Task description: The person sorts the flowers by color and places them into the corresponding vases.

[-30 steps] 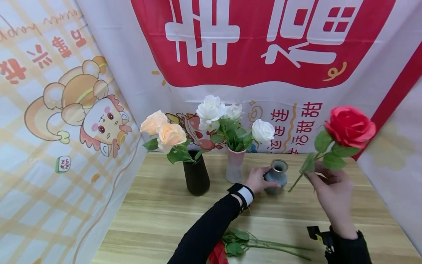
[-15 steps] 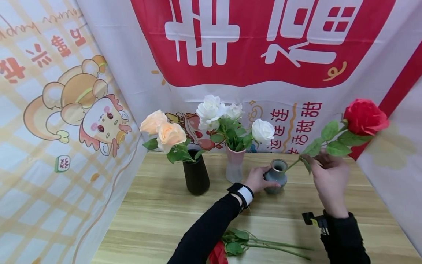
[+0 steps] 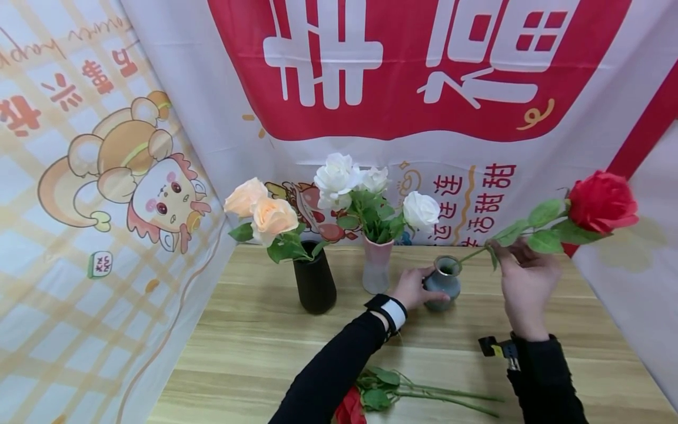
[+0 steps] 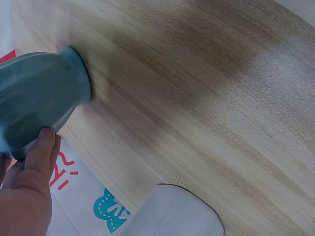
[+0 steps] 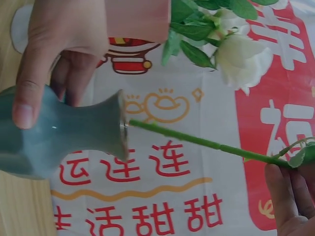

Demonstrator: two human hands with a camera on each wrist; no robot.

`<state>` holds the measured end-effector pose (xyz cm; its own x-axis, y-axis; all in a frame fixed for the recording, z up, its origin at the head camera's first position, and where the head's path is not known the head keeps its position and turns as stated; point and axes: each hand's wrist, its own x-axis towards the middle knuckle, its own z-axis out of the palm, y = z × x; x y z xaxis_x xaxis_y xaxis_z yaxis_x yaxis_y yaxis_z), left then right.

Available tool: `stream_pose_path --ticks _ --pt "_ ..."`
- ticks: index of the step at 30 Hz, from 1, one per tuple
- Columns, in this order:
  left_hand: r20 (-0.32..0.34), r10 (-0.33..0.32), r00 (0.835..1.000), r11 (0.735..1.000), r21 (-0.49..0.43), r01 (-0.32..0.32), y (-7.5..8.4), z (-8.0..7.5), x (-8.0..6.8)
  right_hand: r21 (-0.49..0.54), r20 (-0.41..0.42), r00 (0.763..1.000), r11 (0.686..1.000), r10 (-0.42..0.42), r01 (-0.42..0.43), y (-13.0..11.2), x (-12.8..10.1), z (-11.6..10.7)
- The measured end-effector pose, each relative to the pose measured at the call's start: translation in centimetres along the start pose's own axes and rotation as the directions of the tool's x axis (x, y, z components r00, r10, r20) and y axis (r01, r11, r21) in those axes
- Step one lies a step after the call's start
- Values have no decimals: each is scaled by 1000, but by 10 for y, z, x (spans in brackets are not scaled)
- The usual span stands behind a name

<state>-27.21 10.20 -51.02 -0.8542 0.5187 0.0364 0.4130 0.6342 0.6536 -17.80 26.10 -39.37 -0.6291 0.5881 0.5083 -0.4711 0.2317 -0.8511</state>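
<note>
Head view, hands point(image 3: 524, 277) holding red rose point(image 3: 601, 202), blue-grey vase point(image 3: 444, 284)

Wooden table point(image 3: 254, 347), black vase point(image 3: 315, 284), pink vase point(image 3: 377, 271), grey-blue vase point(image 3: 444, 284), red rose lying flat point(image 3: 402, 396)

Your left hand point(image 3: 412, 288) is stretched forward on a black-sleeved arm, fingers and thumb curled in a firm grip, a wrist band showing at the cuff; your right hand point(image 3: 524, 277) is raised higher out to the right, palm away from you, fingertips point(image 5: 288, 189) pinched together; both wrists carry cameras.
</note>
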Motion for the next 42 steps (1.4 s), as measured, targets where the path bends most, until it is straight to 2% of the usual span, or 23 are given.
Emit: stream_pose_path --ticks 15,22,29,42 --pt "-1 -2 1000 1000 7 2 -3 1 1 -61 73 997 998 15 -11 27 -9 21" --pt "5 -3 1000 1000 -19 4 -3 0 -2 -131 159 987 991 -20 41 43 -13 32" --pt "22 -24 999 1000 4 24 -3 1 -1 -270 248 968 958 -31 100 53 -16 37" --pt "-5 0 1000 1000 1 0 -5 2 0 -360 258 965 921 -55 149 67 -16 40"
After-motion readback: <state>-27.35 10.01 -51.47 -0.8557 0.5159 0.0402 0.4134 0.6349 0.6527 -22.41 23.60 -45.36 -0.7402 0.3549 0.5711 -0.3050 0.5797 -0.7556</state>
